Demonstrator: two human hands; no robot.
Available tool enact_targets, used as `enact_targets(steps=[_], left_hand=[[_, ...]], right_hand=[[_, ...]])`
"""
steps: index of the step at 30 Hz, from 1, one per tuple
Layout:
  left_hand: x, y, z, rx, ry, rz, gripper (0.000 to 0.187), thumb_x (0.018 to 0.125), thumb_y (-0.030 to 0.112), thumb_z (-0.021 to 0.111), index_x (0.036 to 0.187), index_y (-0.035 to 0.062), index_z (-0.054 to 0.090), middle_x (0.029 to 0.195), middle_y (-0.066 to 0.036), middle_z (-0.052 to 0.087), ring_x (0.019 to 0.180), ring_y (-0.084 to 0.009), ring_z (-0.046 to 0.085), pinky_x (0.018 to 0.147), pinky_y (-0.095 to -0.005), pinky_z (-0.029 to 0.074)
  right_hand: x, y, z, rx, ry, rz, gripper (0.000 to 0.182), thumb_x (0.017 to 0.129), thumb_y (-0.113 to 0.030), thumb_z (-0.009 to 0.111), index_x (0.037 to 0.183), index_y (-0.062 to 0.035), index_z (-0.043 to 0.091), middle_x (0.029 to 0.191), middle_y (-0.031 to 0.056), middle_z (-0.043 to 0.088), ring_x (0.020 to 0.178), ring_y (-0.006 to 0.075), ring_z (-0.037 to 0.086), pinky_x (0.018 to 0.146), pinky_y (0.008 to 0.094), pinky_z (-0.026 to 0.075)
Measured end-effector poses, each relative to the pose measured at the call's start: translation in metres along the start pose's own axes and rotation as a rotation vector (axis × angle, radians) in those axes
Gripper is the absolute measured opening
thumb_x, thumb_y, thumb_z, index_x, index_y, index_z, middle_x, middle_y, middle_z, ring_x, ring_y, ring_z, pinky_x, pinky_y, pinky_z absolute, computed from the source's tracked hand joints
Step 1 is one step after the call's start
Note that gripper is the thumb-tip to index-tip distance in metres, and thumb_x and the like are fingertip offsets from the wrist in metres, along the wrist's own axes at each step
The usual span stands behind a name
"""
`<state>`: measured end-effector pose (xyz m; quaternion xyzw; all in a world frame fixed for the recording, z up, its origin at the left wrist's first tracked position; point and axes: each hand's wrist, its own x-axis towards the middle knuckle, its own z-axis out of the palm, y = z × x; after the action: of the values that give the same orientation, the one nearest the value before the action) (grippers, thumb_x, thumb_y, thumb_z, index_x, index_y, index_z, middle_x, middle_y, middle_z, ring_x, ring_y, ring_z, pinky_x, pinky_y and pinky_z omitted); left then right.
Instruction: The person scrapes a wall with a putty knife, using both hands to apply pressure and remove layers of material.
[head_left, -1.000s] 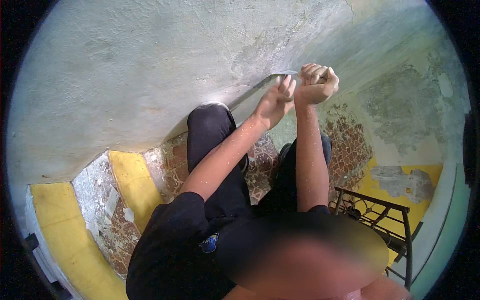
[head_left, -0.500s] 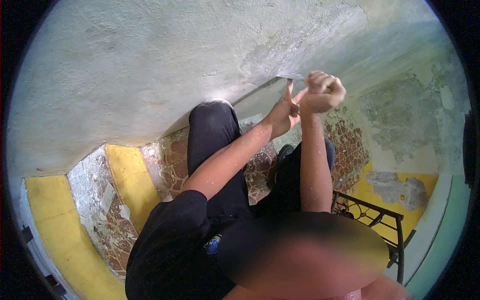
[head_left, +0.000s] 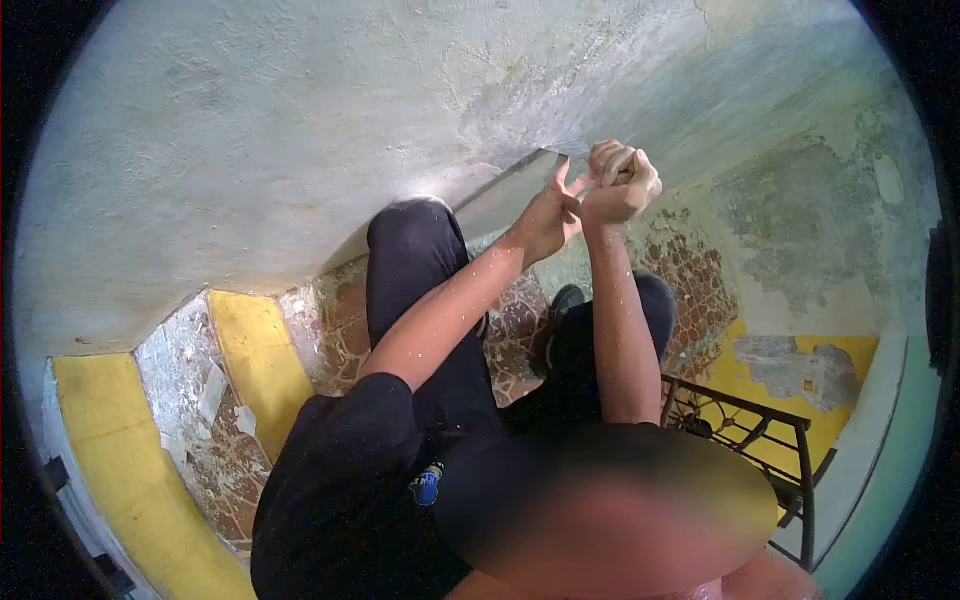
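Observation:
My right hand (head_left: 622, 184) is closed in a fist close to the wall (head_left: 300, 130); what the fingers wrap round I cannot tell. Just left of it is my left hand (head_left: 548, 215), with its index finger stretched up and other fingers apart. That fingertip is right at the upper corner of a thin grey-green sheet (head_left: 510, 190), which slants along the foot of the wall. Above both hands the wall paint looks rough and worn. White specks dot both forearms.
My bent left knee (head_left: 415, 225) is close to the wall. Yellow-edged steps (head_left: 255, 335) descend on the left, with pale flakes (head_left: 247, 420) on worn brown tiles. A dark metal railing (head_left: 750, 410) stands at lower right, before a peeling yellow wall band (head_left: 840, 345).
Both hands have shifted slightly left, and my left knee has moved a little left too. A thin pale strip seen between the fist and the wall earlier no longer shows.

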<state>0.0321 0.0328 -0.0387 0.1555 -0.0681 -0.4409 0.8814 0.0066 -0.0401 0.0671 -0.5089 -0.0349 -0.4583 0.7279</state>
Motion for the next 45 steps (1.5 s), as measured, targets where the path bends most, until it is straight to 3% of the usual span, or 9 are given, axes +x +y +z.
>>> enact_targets(steps=[6,11,15,17,18,26,32,34,45], left_hand=[[-0.010,0.001,0.021,0.020,0.034,-0.002,0.098,0.090,-0.012,0.049,0.163,0.0400,0.009,0.159,-0.009,0.029,0.142,-0.0183,0.042,0.111,-0.0513,0.042],[-0.009,0.001,0.018,-0.108,-0.004,0.016,0.091,0.085,-0.012,0.053,0.161,0.0295,0.025,0.157,-0.009,0.034,0.144,-0.0327,0.040,0.110,-0.0542,0.045],[-0.018,0.010,0.039,0.030,-0.023,0.047,0.098,0.085,-0.010,0.055,0.164,0.0259,0.011,0.159,-0.009,0.032,0.144,-0.0289,0.041,0.110,-0.0518,0.047],[-0.021,0.014,0.063,0.081,0.110,-0.005,0.066,0.112,0.024,0.035,0.164,0.0239,-0.005,0.160,-0.009,0.031,0.148,-0.0277,0.034,0.121,-0.0503,0.038],[-0.020,0.013,0.061,0.076,0.105,-0.004,0.066,0.112,0.024,0.035,0.164,0.0239,-0.005,0.160,-0.009,0.031,0.148,-0.0277,0.034,0.121,-0.0503,0.038],[-0.016,0.006,0.045,0.004,0.091,0.111,0.063,0.111,0.047,0.033,0.159,0.0076,0.019,0.161,-0.007,0.031,0.149,-0.0295,0.032,0.120,-0.0564,0.040],[-0.014,0.004,0.041,-0.064,0.006,0.028,0.067,0.110,0.051,0.029,0.159,0.0066,0.018,0.163,-0.008,0.027,0.150,-0.0287,0.030,0.119,-0.0611,0.038],[-0.007,0.002,0.032,-0.120,-0.020,-0.043,0.069,0.110,0.054,0.026,0.162,0.0104,0.014,0.166,-0.007,0.022,0.151,-0.0278,0.028,0.119,-0.0611,0.036],[-0.002,0.001,0.017,0.011,-0.103,-0.063,0.063,0.111,0.045,0.036,0.163,0.0372,0.003,0.168,-0.008,0.018,0.149,-0.0308,0.032,0.117,-0.0633,0.032]], right_hand=[[0.012,0.004,-0.021,0.052,0.052,0.015,0.042,0.094,-0.014,0.039,0.053,-0.0097,0.032,0.049,0.0054,0.036,0.048,0.0175,0.034,0.053,0.0363,0.038],[-0.004,0.003,-0.012,-0.057,-0.208,-0.049,0.051,0.109,-0.017,0.040,0.060,-0.0023,0.046,0.056,0.0050,0.047,0.054,0.0147,0.045,0.053,0.0331,0.038],[0.014,-0.019,-0.015,-0.592,-0.024,0.161,0.052,0.107,-0.028,0.053,0.066,0.0038,0.056,0.057,0.0070,0.051,0.054,0.0193,0.049,0.056,0.0360,0.041],[0.028,-0.030,-0.027,-0.893,-0.123,-0.031,0.051,0.105,-0.030,0.058,0.067,0.0040,0.058,0.057,0.0087,0.052,0.055,0.0218,0.050,0.057,0.0372,0.042],[0.031,-0.034,-0.031,-1.187,-0.211,-0.225,0.050,0.102,-0.032,0.064,0.067,0.0042,0.059,0.058,0.0103,0.053,0.057,0.0244,0.051,0.058,0.0384,0.043],[0.032,-0.063,0.002,-1.325,-0.396,0.245,0.050,0.095,-0.036,0.070,0.065,0.0023,0.059,0.062,0.0187,0.055,0.060,0.0318,0.055,0.061,0.0439,0.045],[0.041,-0.027,-0.024,-1.406,-0.151,0.015,0.043,0.094,-0.037,0.069,0.072,-0.0001,0.069,0.066,0.0179,0.063,0.064,0.0348,0.064,0.065,0.0448,0.049],[0.035,-0.034,-0.029,-1.294,-0.223,0.265,0.038,0.092,-0.035,0.071,0.076,-0.0008,0.073,0.072,0.0170,0.067,0.072,0.0342,0.066,0.069,0.0444,0.051],[0.025,-0.056,-0.003,-1.373,-0.291,0.133,0.031,0.087,-0.024,0.071,0.075,0.0044,0.069,0.075,0.0228,0.061,0.073,0.0375,0.063,0.072,0.0434,0.051]])
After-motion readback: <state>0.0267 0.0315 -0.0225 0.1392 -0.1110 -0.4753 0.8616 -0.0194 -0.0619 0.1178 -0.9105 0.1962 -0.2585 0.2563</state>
